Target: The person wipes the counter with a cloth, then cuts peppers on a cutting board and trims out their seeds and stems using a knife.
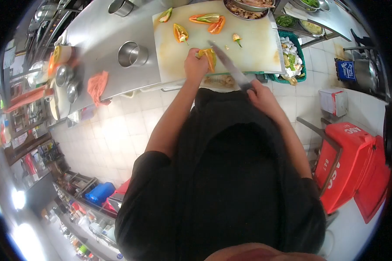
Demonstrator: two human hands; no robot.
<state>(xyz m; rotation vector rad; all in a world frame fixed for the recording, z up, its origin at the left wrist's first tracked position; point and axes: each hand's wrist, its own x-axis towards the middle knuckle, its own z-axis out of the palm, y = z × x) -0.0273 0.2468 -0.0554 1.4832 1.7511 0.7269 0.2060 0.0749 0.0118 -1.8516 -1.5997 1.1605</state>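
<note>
My left hand (196, 66) is closed on a piece of yellow-orange bell pepper (210, 59) near the front edge of the white cutting board (252, 48). In my right hand (262, 96) is the handle of a long kitchen knife (231, 66). Its blade points away from me over the board, just right of the pepper piece. Farther back lie orange and green pepper pieces (215, 27), a hollow pepper half (180, 33) and a greenish piece (165, 15). A cut-out core with a green stem (237, 40) rests behind the blade.
Metal bowls of sliced food (248, 13) stand at the board's back right. A green basket of scraps (304, 65) is beside its right edge. Left of the board are a steel pot (132, 55) and a pinkish cloth (98, 87). A red bin (342, 161) stands at right.
</note>
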